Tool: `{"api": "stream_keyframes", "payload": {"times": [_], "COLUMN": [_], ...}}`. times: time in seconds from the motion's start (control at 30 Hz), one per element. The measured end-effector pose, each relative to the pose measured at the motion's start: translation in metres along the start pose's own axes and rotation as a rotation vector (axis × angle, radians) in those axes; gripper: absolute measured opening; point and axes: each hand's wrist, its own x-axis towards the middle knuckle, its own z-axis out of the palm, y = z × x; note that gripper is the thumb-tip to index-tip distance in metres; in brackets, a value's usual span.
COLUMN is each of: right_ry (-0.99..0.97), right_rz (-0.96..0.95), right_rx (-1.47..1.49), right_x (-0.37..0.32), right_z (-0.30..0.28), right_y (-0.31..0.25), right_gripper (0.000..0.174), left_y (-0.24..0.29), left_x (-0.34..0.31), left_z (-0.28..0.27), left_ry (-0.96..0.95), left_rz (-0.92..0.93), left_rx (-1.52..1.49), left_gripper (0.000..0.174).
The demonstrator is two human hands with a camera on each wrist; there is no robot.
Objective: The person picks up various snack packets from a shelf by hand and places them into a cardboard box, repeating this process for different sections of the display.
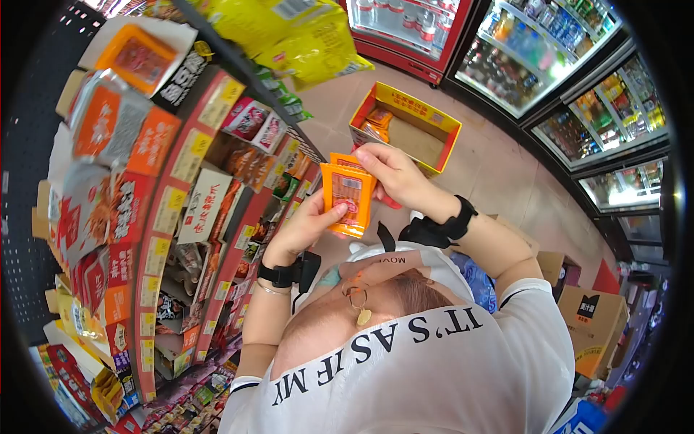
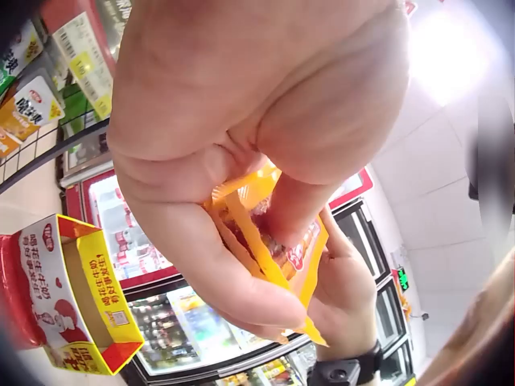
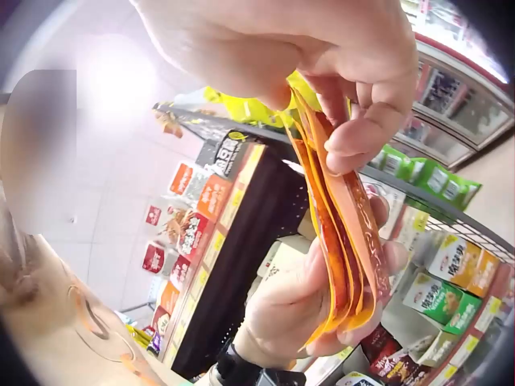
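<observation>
A small stack of flat orange snack packets [image 1: 348, 195] is held in front of the chest. My left hand [image 1: 311, 226] grips the lower part, its thumb lying across the front packet. At the top edge, my right hand [image 1: 396, 173] pinches the packets between thumb and fingers. Seen edge-on in the right wrist view, the packets [image 3: 342, 233] fan slightly apart, with the left hand [image 3: 290, 301] around their lower end. In the left wrist view, the left hand [image 2: 201, 225] covers much of the packets [image 2: 310, 273].
Beyond the hands stands a yellow and red carton [image 1: 450, 148] with several orange packets [image 1: 377, 124] at one end. Shelves of snack packs [image 1: 206, 206] line the left side. Drink fridges [image 1: 538, 54] stand ahead and right; brown cardboard boxes [image 1: 591, 325] are at the right.
</observation>
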Motion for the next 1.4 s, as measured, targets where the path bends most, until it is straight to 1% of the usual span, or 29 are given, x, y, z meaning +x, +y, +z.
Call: {"api": "stream_keyframes", "payload": {"times": [0.03, 0.07, 0.13, 0.17, 0.2, 0.23, 0.27, 0.3, 0.33, 0.37, 0.43, 0.47, 0.5, 0.6, 0.63, 0.7, 0.77, 0.83, 0.87, 0.9, 0.93, 0.97, 1.03, 1.07, 1.1, 1.13, 1.2, 1.3, 1.4], "right_ry": [0.017, 0.017, 0.052, 0.079, 0.043, 0.045, -0.042, -0.131, -0.105, -0.109, -0.121, -0.19, -0.201, -0.159, -0.17, -0.105, -0.116, -0.1, -0.106, -0.047, 0.014, 0.014, 0.124, 0.198, 0.209, 0.231, 0.292, 0.394, 0.478], "right_rz": [-0.006, 0.029, 0.046, 0.052, 0.114, 0.116, 0.135, 0.153, 0.19, 0.191, 0.37, 0.384, 0.391, 0.567, 0.58, 0.637, 0.682, 0.74, 0.751, 0.782, 0.808, 0.812, 0.887, 0.895, 0.897, 0.923, 0.944, 0.958, 0.932], "right_rx": [0.123, 0.147, 0.125, 0.092, 0.094, 0.1, 0.112, 0.124, 0.14, 0.146, 0.177, 0.217, 0.218, 0.237, 0.241, 0.231, 0.234, 0.282, 0.288, 0.396, 0.501, 0.503, 0.504, 0.551, 0.557, 0.514, 0.435, 0.42, 0.344], "right_x": [0.002, 0.0, 0.001, 0.002, 0.001, 0.001, 0.003, 0.004, 0.001, 0.003, 0.01, 0.021, 0.026, 0.042, 0.048, 0.06, 0.073, 0.088, 0.097, 0.108, 0.119, 0.129, 0.153, 0.166, 0.181, 0.198, 0.229, 0.268, 0.294], "right_z": [-0.006, -0.014, -0.028, -0.036, -0.046, -0.058, -0.07, -0.08, -0.092, -0.106, -0.135, -0.151, -0.165, -0.198, -0.204, -0.213, -0.22, -0.224, -0.224, -0.225, -0.224, -0.224, -0.226, -0.224, -0.223, -0.224, -0.226, -0.225, -0.221], "right_y": [0.013, 0.02, 0.046, 0.059, 0.067, 0.078, 0.09, 0.091, 0.086, 0.088, 0.102, 0.13, 0.137, 0.156, 0.162, 0.175, 0.177, 0.194, 0.209, 0.229, 0.236, 0.243, 0.246, 0.251, 0.266, 0.281, 0.305, 0.341, 0.386], "right_gripper": [0.037, 0.04, 0.039, 0.039, 0.042, 0.042, 0.039, 0.036, 0.031, 0.031, 0.028, 0.03, 0.03, 0.033, 0.033, 0.031, 0.029, 0.028, 0.028, 0.028, 0.027, 0.027, 0.027, 0.027, 0.027, 0.027, 0.026, 0.026, 0.027], "left_y": [-0.004, -0.009, -0.02, -0.023, -0.025, -0.027, -0.036, -0.038, -0.041, -0.041, -0.039, -0.038, -0.037, -0.044, -0.051, -0.072, -0.085, -0.089, -0.091, -0.097, -0.102, -0.107, -0.104, -0.103, -0.101, -0.098, -0.094, -0.091, -0.098], "left_x": [0.009, 0.019, 0.043, 0.056, 0.07, 0.086, 0.105, 0.12, 0.136, 0.151, 0.179, 0.191, 0.203, 0.239, 0.249, 0.267, 0.281, 0.292, 0.301, 0.309, 0.317, 0.325, 0.333, 0.334, 0.332, 0.33, 0.324, 0.314, 0.303], "left_z": [0.001, 0.001, 0.007, 0.012, 0.017, 0.021, 0.022, 0.029, 0.039, 0.047, 0.062, 0.07, 0.077, 0.081, 0.078, 0.07, 0.06, 0.052, 0.047, 0.038, 0.029, 0.018, 0.002, -0.005, -0.01, -0.021, -0.043, -0.071, -0.088], "left_ry": [-0.008, 0.024, 0.114, 0.11, 0.13, 0.152, 0.104, 0.107, 0.13, 0.154, 0.158, 0.177, 0.196, 0.218, 0.226, 0.184, 0.171, 0.161, 0.183, 0.186, 0.204, 0.219, 0.228, 0.268, 0.306, 0.283, 0.267, 0.275, 0.336], "left_rz": [-0.017, -0.036, -0.062, -0.075, -0.087, -0.097, -0.121, -0.128, -0.142, -0.155, -0.208, -0.237, -0.267, -0.32, -0.332, -0.391, -0.409, -0.419, -0.47, -0.481, -0.485, -0.484, -0.496, -0.476, -0.462, -0.422, -0.43, -0.437, -0.428], "left_rx": [0.0, 0.004, -0.019, -0.016, -0.015, -0.015, -0.037, -0.036, -0.007, 0.022, 0.023, 0.035, 0.047, 0.101, 0.091, 0.106, 0.114, 0.094, 0.07, 0.064, -0.034, -0.13, -0.149, -0.14, -0.132, -0.122, -0.126, -0.154, -0.22], "left_gripper": [0.033, 0.034, 0.034, 0.034, 0.033, 0.033, 0.031, 0.031, 0.03, 0.029, 0.029, 0.029, 0.03, 0.032, 0.032, 0.034, 0.036, 0.035, 0.034, 0.034, 0.033, 0.033, 0.034, 0.036, 0.038, 0.041, 0.041, 0.039, 0.037]}}
